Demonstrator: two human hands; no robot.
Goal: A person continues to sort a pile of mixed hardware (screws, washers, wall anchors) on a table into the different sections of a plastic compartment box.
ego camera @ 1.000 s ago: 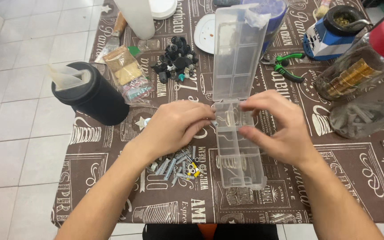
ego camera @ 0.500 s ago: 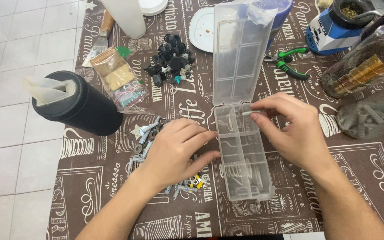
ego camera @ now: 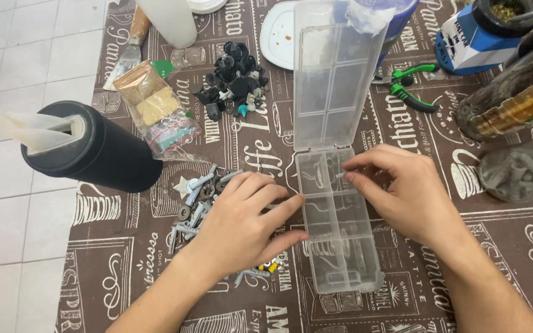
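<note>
A clear plastic organiser box [ego camera: 340, 246] lies open on the brown printed tablecloth, its lid [ego camera: 334, 74] standing up at the far side. My right hand [ego camera: 402, 191] pinches a small pale plug [ego camera: 341, 175] over the box's far compartment. My left hand [ego camera: 242, 222] rests flat on the cloth beside the box's left edge, fingertips touching it. Under and beside that hand lies a pile of grey wall plugs, screws and washers [ego camera: 195, 197].
A black cylinder with white pieces [ego camera: 87, 148] stands at the table's left edge. A heap of black plastic parts [ego camera: 232, 80], a clear bag [ego camera: 155, 111], a white plate [ego camera: 279, 34], green-handled pliers [ego camera: 408, 83] and jars [ego camera: 513, 111] ring the box.
My right hand has slid from the box's middle to its far compartment, pinching a small plug. My left hand has settled lower against the box's left edge.
</note>
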